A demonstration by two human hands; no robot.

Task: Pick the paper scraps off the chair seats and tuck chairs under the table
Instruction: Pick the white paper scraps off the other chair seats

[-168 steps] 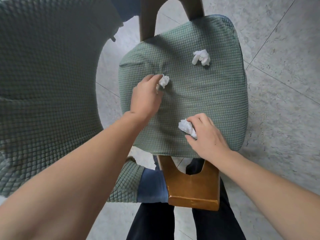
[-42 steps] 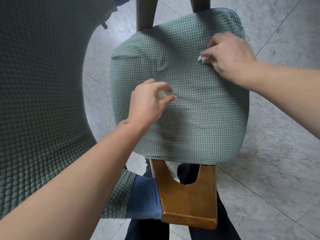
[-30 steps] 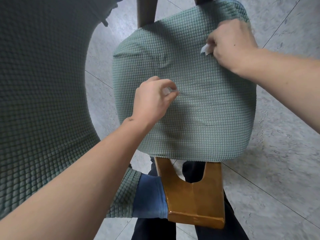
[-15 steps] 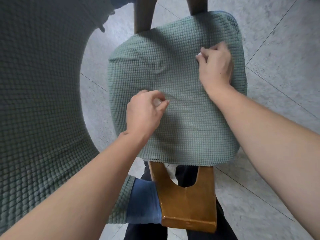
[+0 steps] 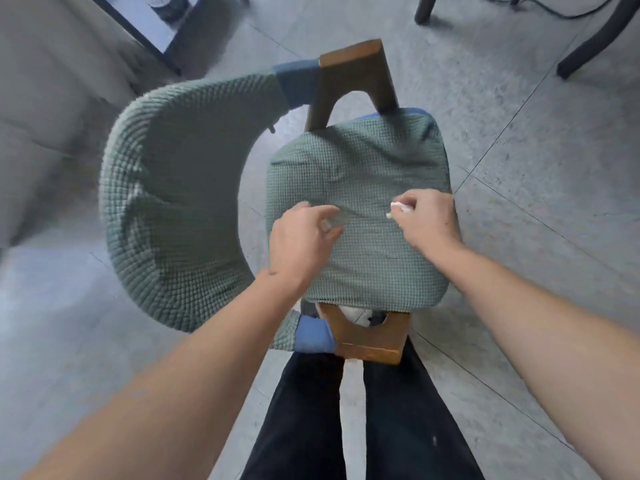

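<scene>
The chair (image 5: 356, 209) is rigid and moderately heavy; grasp its wooden frame (image 5: 367, 336) to push it. Paper scraps (image 5: 398, 208) are light and crushable; pinch lightly. The right hand (image 5: 424, 220) pinches white scraps above the seat. The left hand (image 5: 301, 237) curls over the seat; its contents cannot be determined.

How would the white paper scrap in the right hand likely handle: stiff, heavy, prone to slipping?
The paper scrap looks crumpled and shows only at the right hand fingertips, so it is probably soft and compressible. It seems very light, held by curled fingers alone. Dropped on the textured seat cushion, it would likely stay put.
</scene>
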